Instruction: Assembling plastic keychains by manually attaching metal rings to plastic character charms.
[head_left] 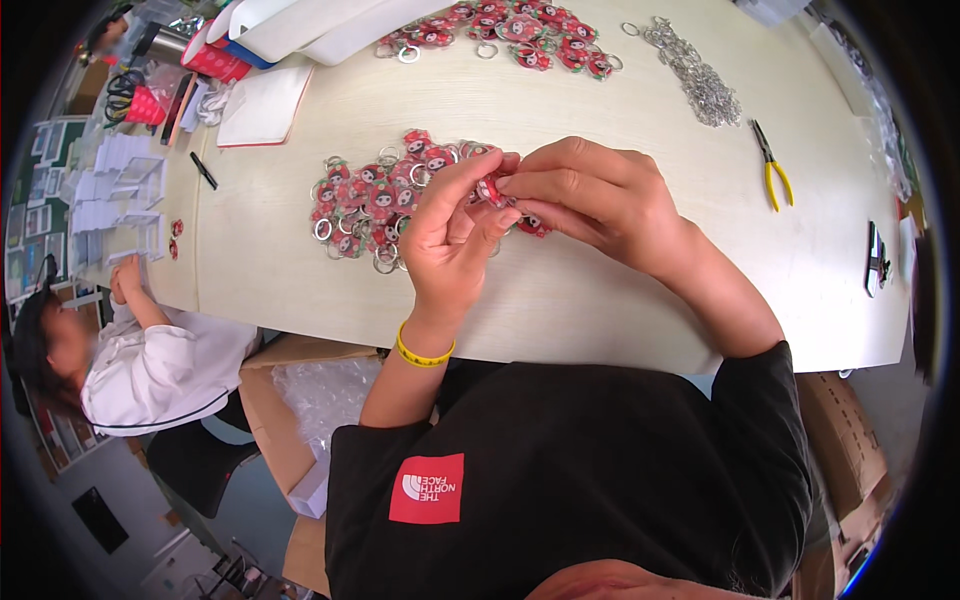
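Red charm point(488, 190) is sitting up in front of the chest, right between the two hands, over the near right side of a pile of similar charms point(375, 200). The right hand point(610, 200) is pinching it, thumb and fingertips coming together at its edge with hardly any gap. The left hand point(448, 220) is cupping around it from the other side, index and thumb arching with a visible space between them; fingers are overlapping there, so I can't tell whether the left one is actually gripping.

Room-wise, the pile is crowding up against the left hand, and one loose charm point(533, 225) is peeking out just below the right fingers. On the right, pale table point(830, 240) is stretching from the right hand over to the yellow-handled pliers point(770, 172), with a phone point(875, 258) lying near the right edge. The near edge is curving past under both forearms, close to the black shirt point(590, 450). Further back, another charm pile point(535, 35) and a heap of silver chains point(695, 75) are lying well apart from the hands.
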